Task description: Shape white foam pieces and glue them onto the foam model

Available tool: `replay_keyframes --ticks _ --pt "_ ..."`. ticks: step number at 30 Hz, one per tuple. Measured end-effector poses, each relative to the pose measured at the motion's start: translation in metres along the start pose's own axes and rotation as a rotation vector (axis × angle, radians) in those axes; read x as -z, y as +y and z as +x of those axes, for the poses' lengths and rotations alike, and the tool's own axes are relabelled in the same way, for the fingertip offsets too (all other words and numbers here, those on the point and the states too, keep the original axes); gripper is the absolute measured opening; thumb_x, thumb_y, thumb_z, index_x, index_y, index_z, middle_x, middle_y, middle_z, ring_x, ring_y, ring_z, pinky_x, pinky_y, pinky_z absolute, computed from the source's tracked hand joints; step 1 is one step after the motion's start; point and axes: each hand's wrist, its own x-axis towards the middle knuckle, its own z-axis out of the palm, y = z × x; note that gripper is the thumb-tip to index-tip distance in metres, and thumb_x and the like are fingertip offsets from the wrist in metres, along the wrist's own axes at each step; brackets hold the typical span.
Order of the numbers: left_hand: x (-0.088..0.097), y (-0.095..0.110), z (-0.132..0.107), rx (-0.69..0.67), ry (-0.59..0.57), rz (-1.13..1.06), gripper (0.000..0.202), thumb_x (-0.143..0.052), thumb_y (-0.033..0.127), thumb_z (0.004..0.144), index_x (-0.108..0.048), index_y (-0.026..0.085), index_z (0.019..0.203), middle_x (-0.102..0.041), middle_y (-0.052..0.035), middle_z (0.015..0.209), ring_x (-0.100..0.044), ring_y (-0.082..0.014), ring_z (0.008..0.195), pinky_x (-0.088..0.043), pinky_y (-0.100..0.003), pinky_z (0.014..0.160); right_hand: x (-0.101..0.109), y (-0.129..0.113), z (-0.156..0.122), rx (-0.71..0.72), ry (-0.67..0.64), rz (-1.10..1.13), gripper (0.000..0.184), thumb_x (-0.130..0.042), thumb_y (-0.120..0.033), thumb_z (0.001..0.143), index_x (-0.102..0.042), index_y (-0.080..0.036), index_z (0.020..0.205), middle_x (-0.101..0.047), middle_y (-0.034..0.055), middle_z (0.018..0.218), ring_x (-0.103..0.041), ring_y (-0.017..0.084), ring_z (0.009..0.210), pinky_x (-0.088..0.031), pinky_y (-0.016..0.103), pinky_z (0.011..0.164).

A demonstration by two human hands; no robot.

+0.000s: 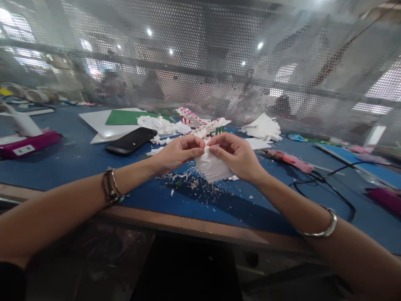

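Observation:
Both of my hands meet above the blue table (78,159). My left hand (177,152) and my right hand (236,154) each pinch the top edge of a folded piece of white paper (213,167), which hangs down between them. Fingers of both hands are closed on it. White paper scraps (191,182) lie scattered on the table just below. Behind the hands stand small pink and white paper flowers on green stems (203,123).
A black phone (131,141) lies left of the hands, near white and green sheets (119,119). A pink glue gun (291,161) with a black cable (322,184) lies to the right. A stack of white paper (263,127) sits at the back. A perforated screen (200,62) closes the far side.

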Motion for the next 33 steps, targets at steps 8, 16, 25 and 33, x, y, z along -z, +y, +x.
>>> replay_keyframes --ticks 8,16,25,33 --pt "0.0008 -0.0006 0.0016 -0.006 0.095 0.107 0.018 -0.059 0.018 0.064 -0.061 0.016 0.082 -0.061 -0.0004 0.073 -0.052 -0.0088 0.066 -0.038 -0.020 0.061 0.0072 0.0024 -0.0004 0.128 0.042 -0.228 0.008 -0.056 -0.024 0.072 -0.057 -0.017 0.076 -0.053 -0.0042 0.060 -0.044 0.005 0.052 -0.037 0.020 0.050" --pt "-0.0004 0.0012 0.0007 -0.024 0.118 0.247 0.012 -0.059 0.021 0.066 -0.065 0.015 0.074 -0.059 0.0011 0.062 -0.045 -0.0068 0.053 -0.033 -0.019 0.051 0.0069 0.0071 0.0003 0.212 0.025 -0.320 0.005 -0.053 -0.020 0.074 -0.057 -0.017 0.074 -0.058 -0.0009 0.070 -0.050 0.007 0.061 -0.039 0.020 0.054" --pt "-0.0029 0.0062 0.0000 -0.013 0.110 0.242 0.005 -0.058 0.019 0.064 -0.058 0.015 0.066 -0.050 0.0040 0.054 -0.040 -0.0055 0.048 -0.031 -0.019 0.049 0.0090 0.0035 0.0003 0.303 -0.022 -0.475 0.012 -0.047 -0.010 0.072 -0.054 -0.019 0.075 -0.059 0.0008 0.076 -0.052 0.011 0.072 -0.042 0.023 0.062" --pt "-0.0003 0.0040 0.0009 -0.080 0.150 0.274 0.008 -0.061 0.020 0.061 -0.056 0.015 0.063 -0.052 0.0029 0.057 -0.043 -0.0060 0.052 -0.034 -0.018 0.049 0.0069 0.0021 -0.0023 0.240 0.002 -0.354 0.007 -0.048 -0.013 0.069 -0.050 -0.019 0.072 -0.054 -0.0001 0.075 -0.050 0.010 0.071 -0.044 0.023 0.063"
